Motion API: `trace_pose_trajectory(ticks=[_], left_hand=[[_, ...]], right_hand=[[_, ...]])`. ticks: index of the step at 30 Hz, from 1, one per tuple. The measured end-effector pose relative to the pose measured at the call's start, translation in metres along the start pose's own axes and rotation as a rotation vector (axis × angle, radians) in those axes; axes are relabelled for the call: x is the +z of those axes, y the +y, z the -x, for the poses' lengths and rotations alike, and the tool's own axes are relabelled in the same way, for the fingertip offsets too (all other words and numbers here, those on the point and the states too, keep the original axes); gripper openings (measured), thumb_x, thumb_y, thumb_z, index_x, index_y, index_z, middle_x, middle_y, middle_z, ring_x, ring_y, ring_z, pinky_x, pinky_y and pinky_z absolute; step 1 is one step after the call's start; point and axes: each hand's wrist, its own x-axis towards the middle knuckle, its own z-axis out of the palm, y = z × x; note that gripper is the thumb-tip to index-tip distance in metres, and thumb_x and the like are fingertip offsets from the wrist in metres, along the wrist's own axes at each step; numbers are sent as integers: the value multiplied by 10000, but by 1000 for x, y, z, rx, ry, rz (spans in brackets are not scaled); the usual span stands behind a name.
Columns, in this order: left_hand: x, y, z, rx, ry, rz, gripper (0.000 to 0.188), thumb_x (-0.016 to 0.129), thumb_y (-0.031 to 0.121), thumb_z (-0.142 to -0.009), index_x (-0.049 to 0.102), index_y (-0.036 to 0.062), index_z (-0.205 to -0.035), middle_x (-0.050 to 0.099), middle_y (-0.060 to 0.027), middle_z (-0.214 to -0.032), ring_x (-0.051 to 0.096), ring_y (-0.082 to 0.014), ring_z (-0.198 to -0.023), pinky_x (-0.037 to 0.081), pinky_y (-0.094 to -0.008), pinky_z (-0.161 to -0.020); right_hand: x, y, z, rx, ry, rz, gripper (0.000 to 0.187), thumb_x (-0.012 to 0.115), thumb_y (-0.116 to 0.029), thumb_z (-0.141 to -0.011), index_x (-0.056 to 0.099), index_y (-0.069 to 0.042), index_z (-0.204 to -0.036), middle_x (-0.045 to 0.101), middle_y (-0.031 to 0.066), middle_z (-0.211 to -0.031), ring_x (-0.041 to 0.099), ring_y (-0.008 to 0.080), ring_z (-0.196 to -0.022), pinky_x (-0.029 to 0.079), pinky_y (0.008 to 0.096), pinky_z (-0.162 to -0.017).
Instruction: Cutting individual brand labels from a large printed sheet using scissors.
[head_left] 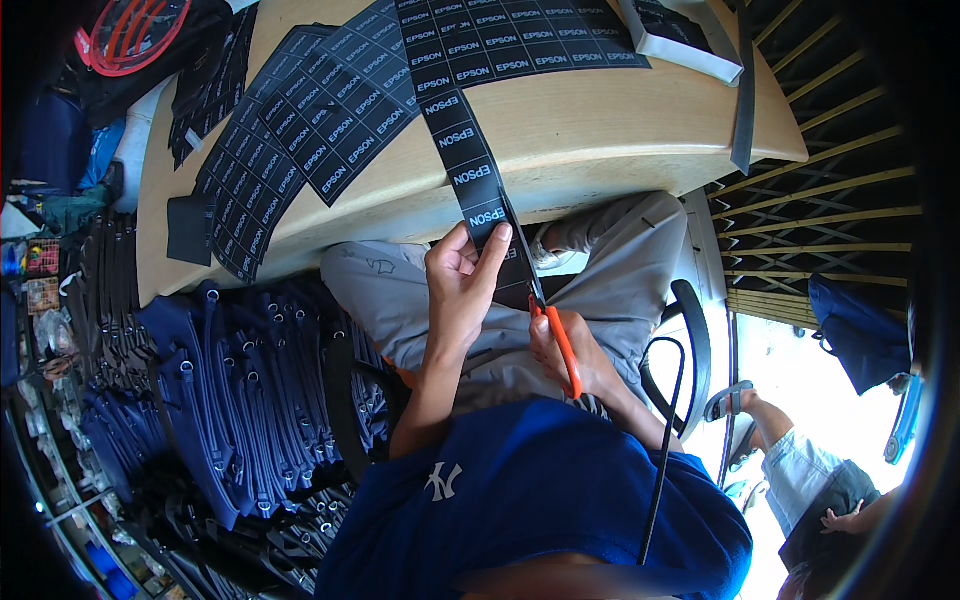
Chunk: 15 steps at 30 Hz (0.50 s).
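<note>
My left hand [462,285] pinches a long strip of black printed labels [458,140] between thumb and fingers. The strip hangs over the table's near edge, above my lap, and its upper end meets a larger black label sheet [530,45] on the table. In my right hand [580,352] is a pair of scissors with orange handles [563,350]. Their dark blades point up and lie along the strip's right edge, just right of my left thumb; whether they are parted is hard to see. More label sheets [340,120] lie fanned out to the left.
A wooden table [600,120] with a curved near edge bears a white open box [690,45] and a dark strip [744,110] at right. Many blue straps with metal rings [240,400] hang at left. A folding lattice gate [810,190] stands right; another person [820,500] is at lower right.
</note>
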Motion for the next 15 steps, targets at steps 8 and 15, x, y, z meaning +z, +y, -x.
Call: trace_pose_trajectory(ticks=[8,15], left_hand=[[-3,6,-8,6,25,-12,138,617,110,-898,578,23,-797,530,48,-684,406,11,-628,307,-177,-532],[-1,1,-8,35,74,7,150,621,84,-891,560,15,-773,559,37,-707,429,21,-626,309,-155,-515]], right_hand=[[0,-8,2,-46,2,22,426,491,-333,-955,460,24,-725,358,80,-545,321,152,-535,341,362,-508],[-3,-7,2,-87,-41,57,409,467,-348,-955,481,26,-791,410,111,-603,382,183,-564,367,362,-553]])
